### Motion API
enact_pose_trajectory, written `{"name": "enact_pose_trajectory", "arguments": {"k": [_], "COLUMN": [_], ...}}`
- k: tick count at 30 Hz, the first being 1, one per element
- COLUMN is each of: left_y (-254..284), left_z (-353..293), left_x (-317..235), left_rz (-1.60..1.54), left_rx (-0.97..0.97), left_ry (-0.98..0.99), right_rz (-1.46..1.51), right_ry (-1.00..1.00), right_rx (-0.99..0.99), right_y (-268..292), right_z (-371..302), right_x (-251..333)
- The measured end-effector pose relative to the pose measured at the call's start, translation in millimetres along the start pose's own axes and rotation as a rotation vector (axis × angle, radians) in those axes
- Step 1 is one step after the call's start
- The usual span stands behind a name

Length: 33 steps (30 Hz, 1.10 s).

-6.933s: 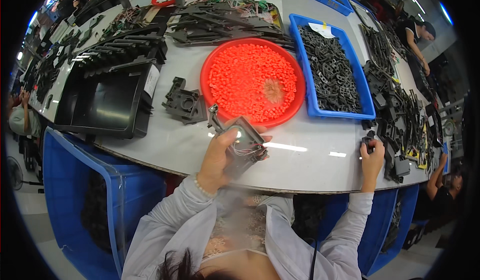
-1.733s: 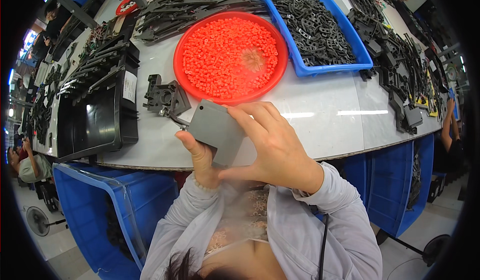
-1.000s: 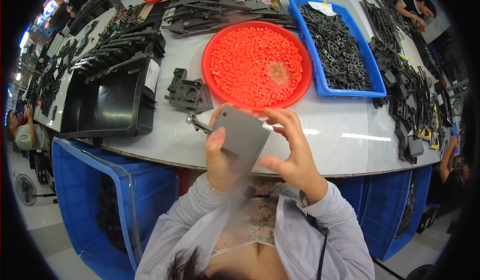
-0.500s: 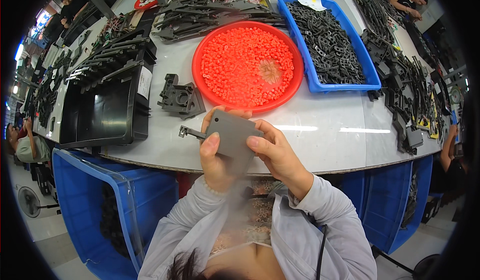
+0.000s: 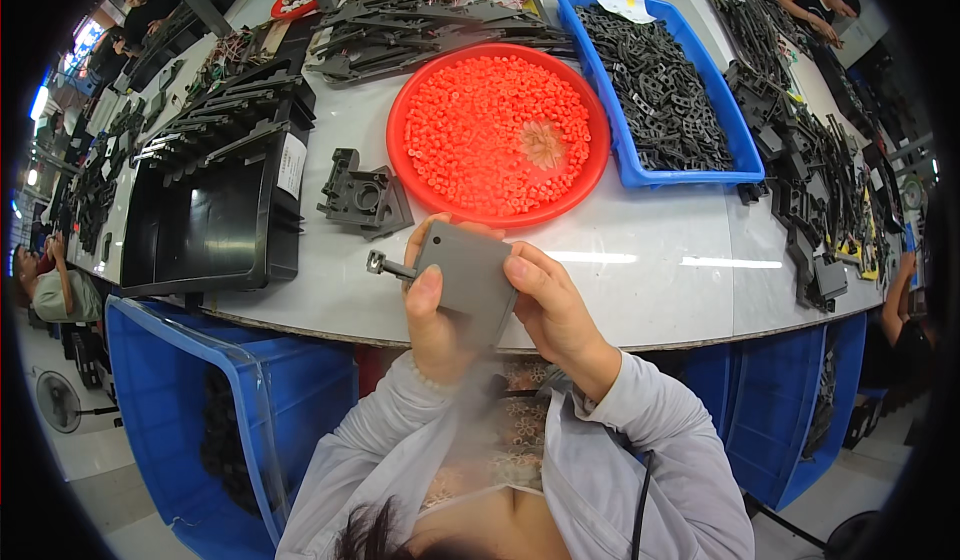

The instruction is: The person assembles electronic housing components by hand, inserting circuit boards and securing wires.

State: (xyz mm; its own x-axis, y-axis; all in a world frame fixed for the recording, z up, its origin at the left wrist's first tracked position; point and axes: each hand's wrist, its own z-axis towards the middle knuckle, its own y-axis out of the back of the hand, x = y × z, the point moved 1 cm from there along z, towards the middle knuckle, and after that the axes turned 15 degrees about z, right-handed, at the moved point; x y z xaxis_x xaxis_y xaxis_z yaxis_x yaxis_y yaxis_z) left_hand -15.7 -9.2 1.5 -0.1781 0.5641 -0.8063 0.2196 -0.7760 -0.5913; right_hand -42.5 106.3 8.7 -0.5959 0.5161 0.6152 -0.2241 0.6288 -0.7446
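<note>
A flat dark grey plastic housing (image 5: 466,278) is held between my two hands over the table's near edge. My left hand (image 5: 432,325) grips its left side, thumb on the face. Out past that thumb sticks a small black lever-like part (image 5: 388,265) with a forked end; how it joins the housing is hidden. My right hand (image 5: 556,305) closes on the right edge, with its thumb near the upper right corner. Just beyond my hands stands a round red tray (image 5: 402,172) of small red ring-shaped pieces (image 5: 480,125). A dark grey bracket with a round opening (image 5: 364,198) lies to the left.
On the left is a black bin (image 5: 205,230) with long black parts across its back. A blue tray (image 5: 690,176) of small black clips stands at the back right. Black parts with wires (image 5: 430,20) lie behind the red tray. Blue crates (image 5: 185,380) sit below the table edge.
The housing has turned slightly in my hands, and the forked end of the black part points a little more upward. My right thumb has shifted up along the housing's edge.
</note>
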Motion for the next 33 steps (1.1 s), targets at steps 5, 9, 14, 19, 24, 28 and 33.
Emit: {"name": "enact_pose_trajectory", "arguments": {"k": [5,9,14,19,24,28,33], "left_y": [2.7,4.6,9.2,4.6,7.1,6.8,-0.3], "left_z": [0.5,3.6,6.5,5.6,4.8,2.9,1.8], "left_x": [-0.3,-4.5,-7.0,-6.3,-9.6,-11.3,-14.3], "left_rz": [-0.046,0.043,-0.057,-0.175,-0.199,-0.144,-0.036], "left_rx": [-0.014,-0.089,0.047,0.036,0.15,0.128,-0.044], "left_ry": [0.092,0.069,0.091,0.094,0.105,0.116,0.223], "right_rz": [-0.221,-0.796,-1.167,-1.153,-1.16,-1.14,-1.135], "right_ry": [-0.031,0.405,0.59,0.671,0.79,0.797,0.817], "right_rx": [0.013,0.168,0.203,0.165,0.15,0.136,0.117], "right_y": [10.1,0.3,-12.5,-16.0,-18.0,-19.2,-19.9], "right_z": [0.7,-12.2,-13.2,-12.3,-8.7,-9.2,-9.6], "right_x": [11.3,24.2,22.7,20.3,18.0,17.8,19.9]}}
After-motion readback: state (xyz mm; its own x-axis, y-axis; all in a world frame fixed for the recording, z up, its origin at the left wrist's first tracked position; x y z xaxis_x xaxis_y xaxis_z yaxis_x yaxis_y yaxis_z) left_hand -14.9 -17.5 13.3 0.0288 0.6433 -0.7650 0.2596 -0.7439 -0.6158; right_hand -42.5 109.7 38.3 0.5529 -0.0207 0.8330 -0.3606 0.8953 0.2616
